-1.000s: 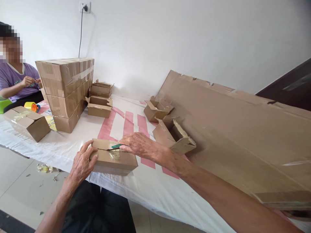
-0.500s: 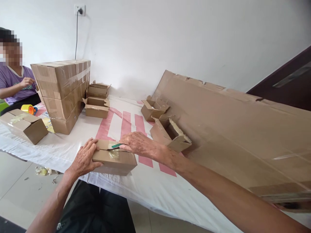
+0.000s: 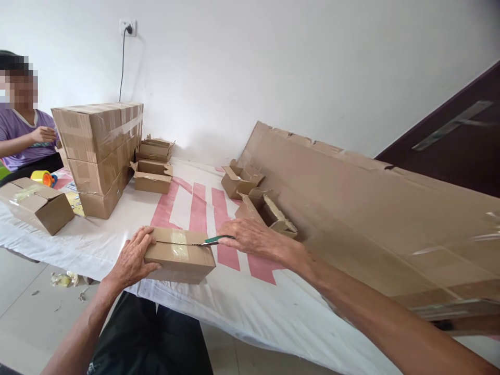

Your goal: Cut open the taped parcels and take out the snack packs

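A closed cardboard box (image 3: pixel 177 260) lies in front of me on the cloth-covered table (image 3: pixel 269 312), with a strip of clear tape (image 3: pixel 179 245) across its top seam. My left hand (image 3: pixel 135 255) grips the box's left end, fingers on top and thumb along the near side. In my right hand (image 3: pixel 246 237), closed around it, is a green utility knife (image 3: pixel 214 239). Its tip sits at the right end of the top seam, to the right of the tape.
Opened small boxes (image 3: pixel 152 177) stand at the back, and another opened box (image 3: pixel 265 211) lies to the right. Taped cartons (image 3: pixel 97 156) are stacked at left beside a single taped box (image 3: pixel 39 203). A large cardboard sheet (image 3: pixel 351 219) leans at right. A person (image 3: pixel 29 135) sits far left.
My right hand has drawn the knife rightward along the seam, from the tape to the box's right end. My left hand keeps its hold. The view has shifted slightly.
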Available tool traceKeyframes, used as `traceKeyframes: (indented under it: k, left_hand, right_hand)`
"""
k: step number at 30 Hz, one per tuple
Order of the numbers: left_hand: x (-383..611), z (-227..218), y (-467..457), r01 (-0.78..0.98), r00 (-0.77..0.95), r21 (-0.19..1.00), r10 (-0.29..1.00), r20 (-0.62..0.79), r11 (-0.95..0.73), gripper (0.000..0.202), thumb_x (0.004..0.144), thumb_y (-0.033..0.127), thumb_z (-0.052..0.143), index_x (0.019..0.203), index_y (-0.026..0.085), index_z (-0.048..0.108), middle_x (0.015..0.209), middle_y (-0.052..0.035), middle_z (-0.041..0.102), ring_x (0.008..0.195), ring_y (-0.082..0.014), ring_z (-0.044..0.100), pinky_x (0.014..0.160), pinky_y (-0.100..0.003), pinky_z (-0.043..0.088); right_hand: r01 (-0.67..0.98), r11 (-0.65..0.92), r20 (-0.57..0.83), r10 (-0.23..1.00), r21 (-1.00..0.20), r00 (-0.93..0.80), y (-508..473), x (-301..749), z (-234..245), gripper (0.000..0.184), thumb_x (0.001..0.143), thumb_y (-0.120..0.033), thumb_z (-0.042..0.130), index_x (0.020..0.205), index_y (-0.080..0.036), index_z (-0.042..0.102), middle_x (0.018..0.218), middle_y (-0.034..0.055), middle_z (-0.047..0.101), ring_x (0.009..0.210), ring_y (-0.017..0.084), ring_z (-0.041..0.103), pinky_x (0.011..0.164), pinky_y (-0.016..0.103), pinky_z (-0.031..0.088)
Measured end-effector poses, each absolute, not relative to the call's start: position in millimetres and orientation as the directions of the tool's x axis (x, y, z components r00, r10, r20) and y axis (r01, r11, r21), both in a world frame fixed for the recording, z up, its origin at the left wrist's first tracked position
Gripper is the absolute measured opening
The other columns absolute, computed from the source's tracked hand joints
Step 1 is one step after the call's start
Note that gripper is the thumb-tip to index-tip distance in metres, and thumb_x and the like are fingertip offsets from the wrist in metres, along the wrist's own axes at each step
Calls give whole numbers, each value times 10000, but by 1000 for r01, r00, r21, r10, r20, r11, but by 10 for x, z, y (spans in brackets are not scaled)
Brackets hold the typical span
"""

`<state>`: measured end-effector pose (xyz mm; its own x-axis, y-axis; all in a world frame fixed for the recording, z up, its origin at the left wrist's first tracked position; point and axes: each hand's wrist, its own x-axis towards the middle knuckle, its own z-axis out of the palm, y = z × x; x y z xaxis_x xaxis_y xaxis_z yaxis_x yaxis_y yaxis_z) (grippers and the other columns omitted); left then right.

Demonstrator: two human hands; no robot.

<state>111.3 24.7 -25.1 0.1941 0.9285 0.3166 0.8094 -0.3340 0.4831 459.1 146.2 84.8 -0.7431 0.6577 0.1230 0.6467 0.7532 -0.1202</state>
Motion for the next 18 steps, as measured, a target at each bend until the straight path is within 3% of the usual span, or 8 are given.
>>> traceKeyframes:
  k: [4,7,10,13,16,18]
  left_hand:
    - [1112,-223,256,788,204,507,925,321,-350,369,921,407,767,1221,248,621,1620,-153,490,1494,-396,465,1084,-556,528]
    - [1141,-183,293,789,207,507,927,315,-348,283,1015,452,635,1220,260,667,1577,-128,520,1449,-374,499,1060,-534,540]
    - [1192,-115,315,822,189,477,939,288,-311,261,1062,373,528,1249,271,679,1557,-117,527,1446,-354,495,1047,-539,539]
    - [1276,-2,258,871,150,426,957,247,-247,264,1047,296,539,1270,261,675,1520,-127,543,1436,-338,501,1055,-546,530]
    - [1376,81,178,906,136,369,968,211,-207,213,1035,265,562,1208,261,685,1412,-105,587,1357,-293,552,1054,-501,539]
    - [1422,93,154,923,130,332,969,208,-195,179,1030,286,587,1181,257,679,1354,-91,601,1326,-282,555,1070,-491,535]
  right_hand:
    - [723,569,107,809,-391,-578,1359,5067,663,415,1033,-544,505,1044,-250,797,980,44,801,858,231,710,792,343,526]
    - [746,367,183,929,-556,-320,1182,5255,-15,523,989,-583,457,1191,-195,744,968,80,787,866,269,724,783,383,572]
    - [766,276,254,955,-580,-152,949,5303,-881,511,911,-558,448,1112,-178,724,992,135,782,936,320,744,827,444,600]
    - [797,296,337,933,-526,-124,798,5305,-1492,430,888,-550,471,1033,-233,724,937,130,770,931,346,740,858,498,596]
    - [740,343,409,907,-578,-101,909,5226,-1724,404,827,-616,554,937,-264,720,885,139,761,867,384,728,824,553,590]
    - [620,323,396,918,-716,-20,1095,5045,-1666,489,789,-673,608,1012,-258,738,1023,174,787,1000,417,740,898,566,598]
